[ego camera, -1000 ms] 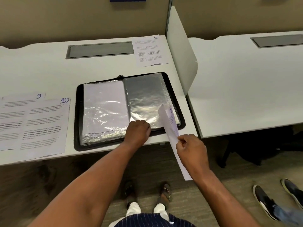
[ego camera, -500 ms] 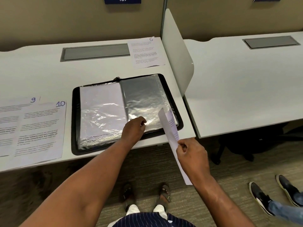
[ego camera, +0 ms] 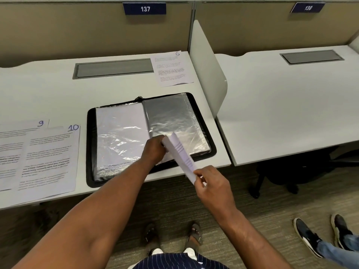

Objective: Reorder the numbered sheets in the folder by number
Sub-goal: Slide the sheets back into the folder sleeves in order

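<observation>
While right hand (ego camera: 211, 183) pinches one sheet (ego camera: 180, 152), left hand (ego camera: 154, 150) grips one folder sleeve (ego camera: 174, 117), three loose sheets (ego camera: 48, 158) alongside.

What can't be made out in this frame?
All head view.
Number on the held sheet: page bowed, near edge-on in the right hand.
Grip of the left hand at the folder sleeve: fingertips hidden by its knuckles and the held sheet.
Part of sheet 9: cut off by the left edge.
Print on sheet 6: too small.
</observation>
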The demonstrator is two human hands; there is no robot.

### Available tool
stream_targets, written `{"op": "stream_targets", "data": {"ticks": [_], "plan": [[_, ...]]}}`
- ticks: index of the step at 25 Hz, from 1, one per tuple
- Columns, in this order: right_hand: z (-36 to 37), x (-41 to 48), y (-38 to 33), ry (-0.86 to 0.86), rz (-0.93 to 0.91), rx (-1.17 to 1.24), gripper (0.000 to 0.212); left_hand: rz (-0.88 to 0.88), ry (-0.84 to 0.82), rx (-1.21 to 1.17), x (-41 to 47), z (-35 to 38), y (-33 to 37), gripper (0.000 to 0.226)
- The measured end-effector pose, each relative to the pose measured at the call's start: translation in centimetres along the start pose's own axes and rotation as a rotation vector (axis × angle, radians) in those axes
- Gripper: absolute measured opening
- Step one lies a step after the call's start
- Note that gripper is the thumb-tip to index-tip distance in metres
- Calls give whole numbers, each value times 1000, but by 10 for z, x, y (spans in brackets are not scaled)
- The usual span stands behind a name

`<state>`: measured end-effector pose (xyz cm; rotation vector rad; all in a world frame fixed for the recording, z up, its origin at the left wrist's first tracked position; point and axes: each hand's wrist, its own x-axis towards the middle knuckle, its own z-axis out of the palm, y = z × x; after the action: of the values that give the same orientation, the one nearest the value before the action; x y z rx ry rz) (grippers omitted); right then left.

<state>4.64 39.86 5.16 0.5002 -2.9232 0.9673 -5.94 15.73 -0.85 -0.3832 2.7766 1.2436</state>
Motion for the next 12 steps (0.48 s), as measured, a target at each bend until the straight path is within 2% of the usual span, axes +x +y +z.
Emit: {"op": "stream_targets", "data": {"ticks": [5, 12], "plan": [[16, -5, 11, -107, 42, -109, 22, -93, 50, -246, -3, -10, -4, 16], [19, 17, -2, -270, 56, -264, 21, 11, 176, -74, -31, -1, 4, 12]]}}
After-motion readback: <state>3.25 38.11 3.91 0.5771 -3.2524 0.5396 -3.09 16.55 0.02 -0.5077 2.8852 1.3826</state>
